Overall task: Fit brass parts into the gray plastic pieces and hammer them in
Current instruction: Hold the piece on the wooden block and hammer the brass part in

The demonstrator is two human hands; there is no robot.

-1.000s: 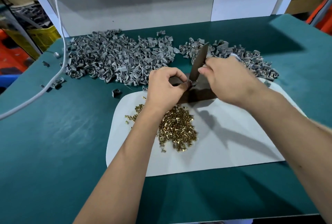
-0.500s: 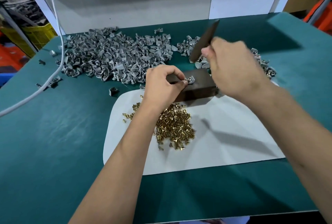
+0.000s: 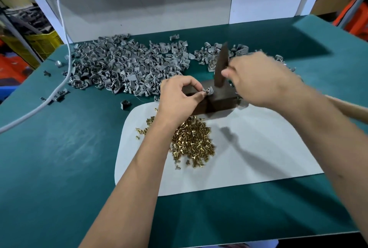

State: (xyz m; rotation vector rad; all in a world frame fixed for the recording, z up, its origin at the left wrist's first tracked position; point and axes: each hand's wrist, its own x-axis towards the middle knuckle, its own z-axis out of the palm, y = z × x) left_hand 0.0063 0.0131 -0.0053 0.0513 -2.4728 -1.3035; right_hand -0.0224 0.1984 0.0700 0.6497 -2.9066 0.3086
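My left hand (image 3: pixel 178 96) pinches a small gray plastic piece (image 3: pixel 208 91) on top of a dark metal block (image 3: pixel 218 100). My right hand (image 3: pixel 260 80), blurred by motion, grips a dark hammer (image 3: pixel 221 64) whose head hangs just above the block, right of the piece. The wooden handle (image 3: pixel 346 109) sticks out to the right behind my forearm. A heap of brass parts (image 3: pixel 192 142) lies on the white sheet (image 3: pixel 258 148) below my left wrist. A big pile of gray plastic pieces (image 3: pixel 123 66) covers the back of the green table.
A smaller heap of gray pieces (image 3: pixel 211 54) lies behind the block. A white cable (image 3: pixel 59 48) hangs down and runs across the table's left side. A few stray gray pieces (image 3: pixel 125 104) lie near it. A white panel (image 3: pixel 159 9) closes the back.
The hammer swung up from the block and has now come down again close to the gray piece. My left hand keeps its pinch on the piece in the same place.
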